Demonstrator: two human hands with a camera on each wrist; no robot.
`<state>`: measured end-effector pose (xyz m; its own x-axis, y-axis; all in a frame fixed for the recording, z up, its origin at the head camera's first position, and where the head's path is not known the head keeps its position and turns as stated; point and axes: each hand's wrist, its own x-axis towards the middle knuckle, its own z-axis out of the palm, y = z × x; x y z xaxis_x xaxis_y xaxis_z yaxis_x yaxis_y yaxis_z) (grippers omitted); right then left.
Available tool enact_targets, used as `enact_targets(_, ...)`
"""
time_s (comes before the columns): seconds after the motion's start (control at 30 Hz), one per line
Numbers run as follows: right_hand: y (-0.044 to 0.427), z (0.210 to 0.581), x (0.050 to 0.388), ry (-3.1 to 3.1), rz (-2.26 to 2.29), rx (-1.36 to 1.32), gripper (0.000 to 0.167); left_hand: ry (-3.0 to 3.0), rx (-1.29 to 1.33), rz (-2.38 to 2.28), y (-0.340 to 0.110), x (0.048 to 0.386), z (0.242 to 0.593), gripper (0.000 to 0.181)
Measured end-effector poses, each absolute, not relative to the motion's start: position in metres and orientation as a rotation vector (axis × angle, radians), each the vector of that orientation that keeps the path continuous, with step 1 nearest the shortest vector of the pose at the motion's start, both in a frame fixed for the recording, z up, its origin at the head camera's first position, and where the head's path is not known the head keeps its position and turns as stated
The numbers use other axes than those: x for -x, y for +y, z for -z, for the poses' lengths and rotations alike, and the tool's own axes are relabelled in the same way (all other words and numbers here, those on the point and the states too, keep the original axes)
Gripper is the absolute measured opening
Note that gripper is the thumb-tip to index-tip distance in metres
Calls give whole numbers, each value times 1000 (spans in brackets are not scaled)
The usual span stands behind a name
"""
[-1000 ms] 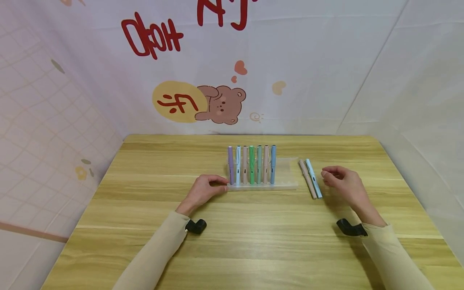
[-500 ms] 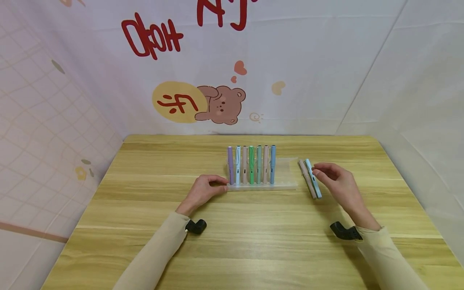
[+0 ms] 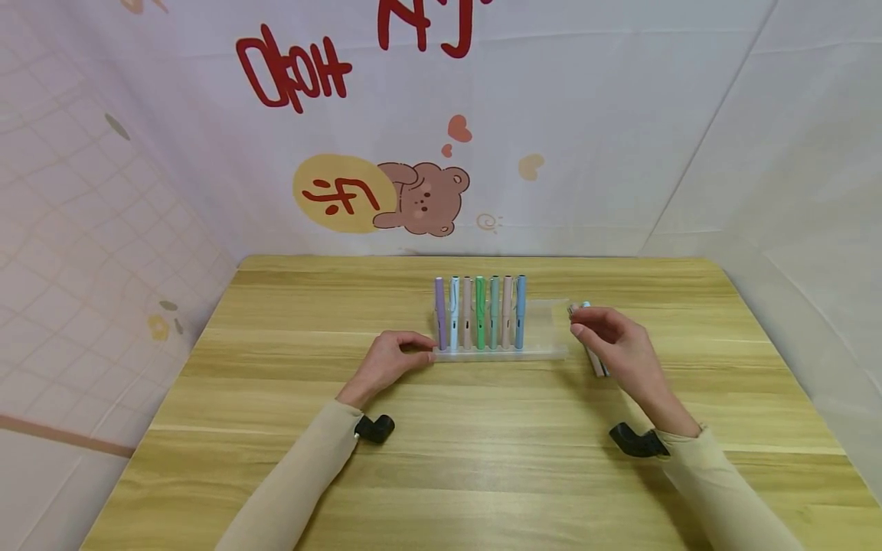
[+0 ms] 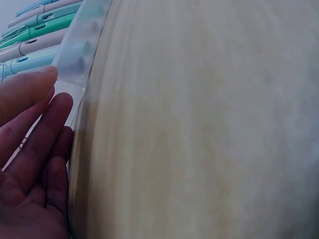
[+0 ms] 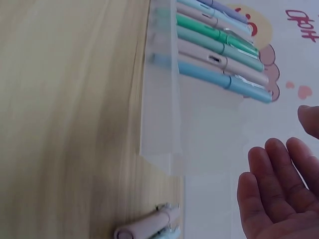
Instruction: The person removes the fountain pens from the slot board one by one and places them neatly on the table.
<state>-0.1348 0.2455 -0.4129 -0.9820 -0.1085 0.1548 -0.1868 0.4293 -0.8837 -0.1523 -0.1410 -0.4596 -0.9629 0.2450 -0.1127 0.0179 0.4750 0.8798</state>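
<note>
A clear acrylic pen stand (image 3: 544, 355) holds several capped pens upright in a row: a purple pen (image 3: 441, 314), a green pen (image 3: 480, 314), a blue pen (image 3: 520, 314) and others. At its left end, my left hand (image 3: 389, 360) pinches the stand's corner between thumb and index finger; in the left wrist view the thumb (image 4: 30, 89) lies against that corner. My right hand (image 3: 623, 348) hovers past the stand's right end with fingers loosely bent, holding nothing. Beneath it two loose pens, one beige (image 5: 147, 224) and one light blue, are partly hidden.
Bare wood-grain tabletop (image 3: 482, 459) spreads in front of the stand. A white printed cloth (image 3: 586, 115) hangs behind the table, with more cloth along both sides. The stand's right-hand slots (image 5: 164, 124) hold no pens.
My right hand has moved left, from beside the two loose pens to above them, and now covers most of them. The left hand stays at the stand's corner.
</note>
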Motion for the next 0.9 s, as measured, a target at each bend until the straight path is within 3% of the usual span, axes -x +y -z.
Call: enact_targets(0.9, 204, 434, 154, -2576, -1759, -334, 35, 2493, -192, -1478, -140, 152, 461, 17)
